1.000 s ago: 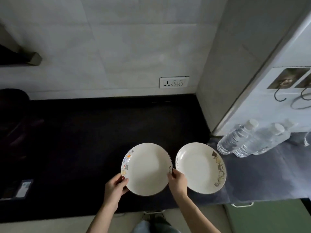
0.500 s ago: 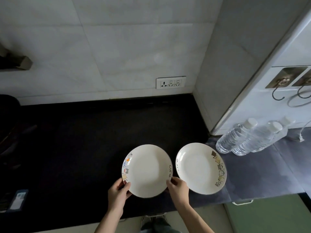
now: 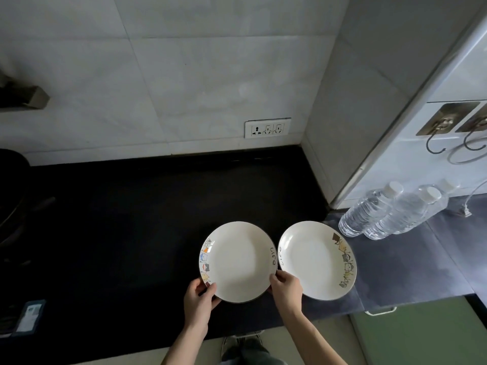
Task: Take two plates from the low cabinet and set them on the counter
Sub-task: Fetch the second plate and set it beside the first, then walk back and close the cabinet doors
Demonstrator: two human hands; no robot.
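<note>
The left hand (image 3: 200, 299) pinches the near-left rim of the left plate (image 3: 237, 262); that plate lies just ahead of both hands, on or barely over the dark counter (image 3: 105, 233). The right hand (image 3: 286, 288) grips its near-right rim, just beside the right plate (image 3: 317, 260) lying flat; the two rims nearly touch.

Water bottles (image 3: 369, 214) cluster below wall hooks (image 3: 445, 118); a socket panel (image 3: 267, 127) sits in the tiled wall (image 3: 184, 75).

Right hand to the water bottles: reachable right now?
Probably yes, after letting go: the right hand grips the left plate. Only the right plate lies between it and the water bottles, flat and low, so passing above looks free.
</note>
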